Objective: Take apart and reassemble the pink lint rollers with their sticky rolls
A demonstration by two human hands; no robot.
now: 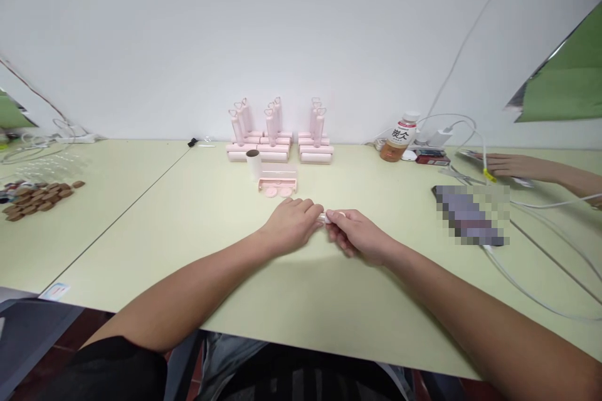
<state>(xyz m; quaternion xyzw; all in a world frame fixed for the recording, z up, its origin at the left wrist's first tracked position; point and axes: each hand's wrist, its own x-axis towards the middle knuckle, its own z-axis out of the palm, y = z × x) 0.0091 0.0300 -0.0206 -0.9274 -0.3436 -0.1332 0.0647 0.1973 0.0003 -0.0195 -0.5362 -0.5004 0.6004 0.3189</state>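
My left hand and my right hand meet low over the middle of the table. Both are closed on a small pale tube-like piece, mostly covered by the fingers; its exact kind is unclear. Just beyond my left hand lies an open pink plastic case with a clear lid. Two pink discs lie at its front edge. Beside it a white paper roll with a brown inside stands on end.
Several pink roller-like holders with upright handles and loops stand by the wall. On the right are a drink bottle, a blurred phone, cables and another person's hand. Several brown pieces lie far left.
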